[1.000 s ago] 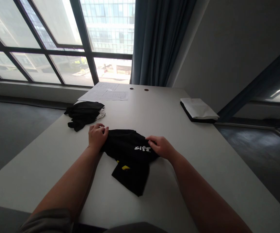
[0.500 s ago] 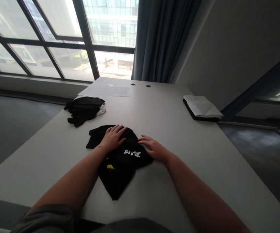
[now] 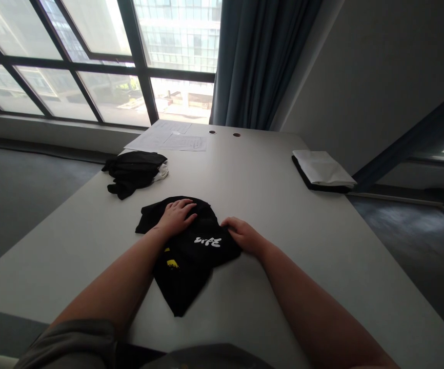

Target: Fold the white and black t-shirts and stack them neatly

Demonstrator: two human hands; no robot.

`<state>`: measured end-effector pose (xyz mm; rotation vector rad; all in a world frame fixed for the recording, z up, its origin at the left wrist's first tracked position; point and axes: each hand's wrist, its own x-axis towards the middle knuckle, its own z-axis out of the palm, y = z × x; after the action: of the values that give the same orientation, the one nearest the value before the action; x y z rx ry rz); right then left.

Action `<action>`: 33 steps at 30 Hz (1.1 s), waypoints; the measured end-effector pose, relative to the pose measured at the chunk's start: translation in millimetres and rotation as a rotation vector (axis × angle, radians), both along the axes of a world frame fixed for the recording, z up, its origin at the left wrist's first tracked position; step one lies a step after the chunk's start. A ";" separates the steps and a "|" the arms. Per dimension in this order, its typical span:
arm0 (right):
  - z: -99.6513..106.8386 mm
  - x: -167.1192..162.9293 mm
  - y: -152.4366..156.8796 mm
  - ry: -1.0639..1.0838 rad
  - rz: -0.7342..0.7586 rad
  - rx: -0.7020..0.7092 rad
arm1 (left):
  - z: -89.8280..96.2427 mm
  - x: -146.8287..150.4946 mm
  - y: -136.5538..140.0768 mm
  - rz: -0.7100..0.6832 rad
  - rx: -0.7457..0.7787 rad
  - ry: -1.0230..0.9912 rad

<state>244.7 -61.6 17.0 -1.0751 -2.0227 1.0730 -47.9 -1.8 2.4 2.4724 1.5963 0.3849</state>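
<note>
A crumpled black T-shirt (image 3: 191,277) with white lettering and a yellow print lies before me, one corner pointing toward me. Across its upper part rests my left hand (image 3: 176,217), palm down with the fingers lying out on the cloth, open. At the right edge of the shirt, my right hand (image 3: 242,234) has its fingers bent and closed on the fabric; the thumb is partly hidden. The shirt's far-left end spreads out flat beyond my left wrist.
Everything lies on a white table (image 3: 268,205). A heap of black clothes (image 3: 135,171) with some white cloth sits at the left. Folded white cloth (image 3: 322,168) on black cloth lies at the right edge. Paper sheets (image 3: 168,137) and two cable holes are at the far end.
My right hand's fingers have gone from stretched out to bent around the shirt's edge. My left hand has shifted slightly left on the cloth, and the white lettering looks flatter.
</note>
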 end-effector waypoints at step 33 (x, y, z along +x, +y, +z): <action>40.3 -28.5 -37.4 -0.436 0.291 0.065 | -1.3 -3.7 4.4 0.001 -0.003 -0.006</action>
<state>216.2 -98.9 57.3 -1.0724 -2.6068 0.9627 -51.6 2.6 1.2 2.4661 1.5939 0.3893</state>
